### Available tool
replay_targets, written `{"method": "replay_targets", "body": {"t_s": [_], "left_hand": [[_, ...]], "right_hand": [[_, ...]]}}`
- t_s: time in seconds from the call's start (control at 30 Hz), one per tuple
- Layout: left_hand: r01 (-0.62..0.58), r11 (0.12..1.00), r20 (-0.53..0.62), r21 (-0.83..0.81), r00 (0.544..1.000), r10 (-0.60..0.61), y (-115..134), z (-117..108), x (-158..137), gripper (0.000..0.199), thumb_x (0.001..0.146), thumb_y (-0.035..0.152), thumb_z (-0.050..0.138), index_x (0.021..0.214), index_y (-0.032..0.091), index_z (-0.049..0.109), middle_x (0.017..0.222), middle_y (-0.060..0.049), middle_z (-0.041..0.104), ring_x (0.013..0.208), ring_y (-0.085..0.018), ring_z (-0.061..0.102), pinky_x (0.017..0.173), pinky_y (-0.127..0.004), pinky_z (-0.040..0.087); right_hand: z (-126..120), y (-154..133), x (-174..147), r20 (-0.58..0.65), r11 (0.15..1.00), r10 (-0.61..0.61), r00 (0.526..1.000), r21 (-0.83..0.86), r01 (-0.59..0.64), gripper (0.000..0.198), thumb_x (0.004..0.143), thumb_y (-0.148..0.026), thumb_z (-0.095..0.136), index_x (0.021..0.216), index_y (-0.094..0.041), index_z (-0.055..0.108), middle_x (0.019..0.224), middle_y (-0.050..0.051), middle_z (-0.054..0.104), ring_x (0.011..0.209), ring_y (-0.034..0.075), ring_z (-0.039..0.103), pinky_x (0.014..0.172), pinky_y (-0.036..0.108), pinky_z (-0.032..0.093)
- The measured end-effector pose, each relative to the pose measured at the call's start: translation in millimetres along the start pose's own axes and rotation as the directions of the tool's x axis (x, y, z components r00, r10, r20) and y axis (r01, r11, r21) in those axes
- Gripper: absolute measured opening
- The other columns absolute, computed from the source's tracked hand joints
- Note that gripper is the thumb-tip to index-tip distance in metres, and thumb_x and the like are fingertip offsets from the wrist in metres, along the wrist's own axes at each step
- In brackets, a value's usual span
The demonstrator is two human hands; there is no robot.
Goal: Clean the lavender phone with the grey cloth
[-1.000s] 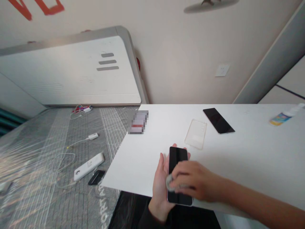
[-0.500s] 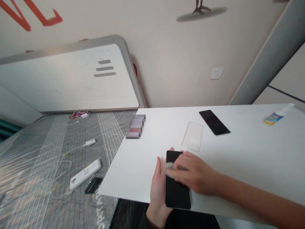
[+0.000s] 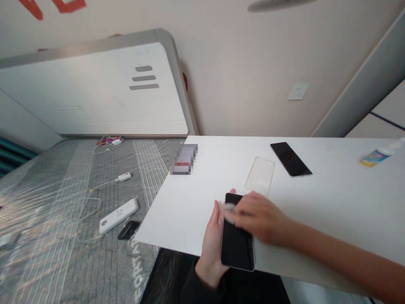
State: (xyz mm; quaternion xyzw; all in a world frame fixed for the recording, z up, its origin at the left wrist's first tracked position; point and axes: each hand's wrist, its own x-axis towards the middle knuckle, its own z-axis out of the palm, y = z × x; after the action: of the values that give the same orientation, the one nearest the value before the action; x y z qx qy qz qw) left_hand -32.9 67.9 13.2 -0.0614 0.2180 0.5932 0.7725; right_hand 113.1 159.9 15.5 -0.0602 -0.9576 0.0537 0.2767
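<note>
My left hand holds a phone from below, its dark screen facing up, over the front edge of the white table. The thumb lies along the left side of the phone and a fingertip shows past its top. My right hand pinches a small pale wiping cloth against the upper part of the screen. Most of the cloth is covered by my fingers. Just beyond the hands lies a clear phone case, and a second phone rests screen up to its right.
A spray bottle is on the right of the white table. A blurred-out flat item lies at the left edge. On the plastic-covered bed are a white power bank, a black device and a charger.
The whole view has shifted, so things sit slightly higher and further right. My right hand still presses the cloth near the top of the screen; my left hand keeps its hold on the phone.
</note>
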Motion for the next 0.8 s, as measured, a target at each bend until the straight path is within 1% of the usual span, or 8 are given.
{"method": "replay_targets", "body": {"t_s": [0.07, 0.17, 0.3, 0.43, 0.53, 0.57, 0.7, 0.8], "left_hand": [[0.016, 1.000, -0.003, -0.007, 1.000, -0.016, 0.4, 1.3, 0.4, 0.055, 0.107, 0.052, 0.032, 0.150, 0.022, 0.049, 0.137, -0.013, 0.066, 0.124, -0.030, 0.064, 0.112, -0.048, 0.044], [-0.010, 1.000, -0.030, -0.016, 0.999, 0.010, 1.1, 4.0, 1.0, 0.054, 0.107, 0.051, 0.030, 0.149, 0.023, 0.051, 0.133, -0.011, 0.068, 0.123, -0.029, 0.065, 0.113, -0.047, 0.044], [-0.026, 0.999, -0.037, -0.035, 0.999, 0.025, 1.1, 5.7, 1.9, 0.058, 0.107, 0.053, 0.029, 0.148, 0.018, 0.052, 0.132, -0.013, 0.068, 0.123, -0.028, 0.064, 0.113, -0.044, 0.044], [-0.056, 0.998, -0.036, -0.037, 0.998, 0.054, 0.3, 0.8, 1.7, 0.055, 0.107, 0.050, 0.031, 0.150, 0.021, 0.049, 0.132, -0.011, 0.068, 0.122, -0.027, 0.065, 0.112, -0.044, 0.044], [-0.070, 0.997, 0.011, -0.030, 0.997, 0.070, -0.5, -3.9, 1.2, 0.057, 0.106, 0.054, 0.035, 0.152, 0.023, 0.047, 0.136, -0.013, 0.066, 0.122, -0.029, 0.065, 0.111, -0.047, 0.045], [-0.080, 0.997, 0.023, -0.024, 0.996, 0.080, -0.9, -4.5, 1.0, 0.056, 0.105, 0.054, 0.036, 0.152, 0.024, 0.047, 0.137, -0.013, 0.065, 0.122, -0.029, 0.065, 0.111, -0.047, 0.046], [-0.087, 0.996, 0.000, -0.022, 0.996, 0.087, -1.2, -0.3, -0.7, 0.054, 0.107, 0.050, 0.033, 0.152, 0.024, 0.047, 0.137, -0.013, 0.065, 0.122, -0.029, 0.065, 0.110, -0.046, 0.047], [-0.058, 0.998, -0.024, -0.021, 0.998, 0.057, -0.5, 4.5, -2.8, 0.055, 0.106, 0.051, 0.033, 0.152, 0.024, 0.047, 0.137, -0.013, 0.065, 0.121, -0.028, 0.065, 0.109, -0.046, 0.047]], "right_hand": [[1.5, -0.4, 1.2, 0.016, 0.997, -0.058, 0.998, 0.050, 0.057, 0.025, 0.106, -0.018, 0.045, 0.122, -0.018, 0.064, 0.088, 0.003, 0.066, 0.077, 0.017, 0.052, 0.074, 0.034, 0.033], [3.8, 0.6, 3.8, -0.059, 0.992, 0.067, 0.996, -0.105, -0.073, 0.024, 0.105, -0.019, 0.046, 0.119, -0.013, 0.065, 0.088, 0.006, 0.065, 0.081, 0.019, 0.054, 0.071, 0.034, 0.032], [4.4, 1.0, 5.6, 0.024, 0.999, -0.018, 1.000, 0.030, 0.017, 0.025, 0.106, -0.018, 0.045, 0.121, -0.016, 0.065, 0.089, 0.004, 0.066, 0.077, 0.018, 0.053, 0.074, 0.034, 0.035], [4.1, -7.5, 1.6, 0.000, 0.993, 0.105, 0.995, -0.054, -0.104, 0.026, 0.107, -0.021, 0.044, 0.120, -0.015, 0.065, 0.090, 0.007, 0.065, 0.082, 0.019, 0.054, 0.073, 0.034, 0.035], [3.6, -20.5, -5.8, 0.075, 0.996, -0.023, 0.997, 0.090, 0.016, 0.028, 0.106, -0.018, 0.044, 0.127, -0.015, 0.062, 0.091, 0.005, 0.066, 0.079, 0.018, 0.052, 0.075, 0.034, 0.037], [2.9, -23.4, -8.2, 0.064, 0.995, -0.043, 0.997, 0.090, 0.037, 0.027, 0.106, -0.018, 0.044, 0.127, -0.016, 0.062, 0.090, 0.005, 0.065, 0.078, 0.018, 0.051, 0.075, 0.034, 0.037], [-1.4, -25.2, -12.2, -0.045, 0.992, 0.106, 0.993, -0.065, -0.109, 0.027, 0.107, -0.018, 0.042, 0.122, -0.013, 0.064, 0.086, 0.006, 0.063, 0.079, 0.019, 0.050, 0.071, 0.034, 0.035], [-2.0, -23.1, -9.8, 0.044, 0.998, -0.053, 0.998, 0.048, 0.051, 0.028, 0.107, -0.017, 0.043, 0.128, -0.014, 0.062, 0.085, 0.004, 0.063, 0.076, 0.017, 0.050, 0.072, 0.033, 0.036]]}}
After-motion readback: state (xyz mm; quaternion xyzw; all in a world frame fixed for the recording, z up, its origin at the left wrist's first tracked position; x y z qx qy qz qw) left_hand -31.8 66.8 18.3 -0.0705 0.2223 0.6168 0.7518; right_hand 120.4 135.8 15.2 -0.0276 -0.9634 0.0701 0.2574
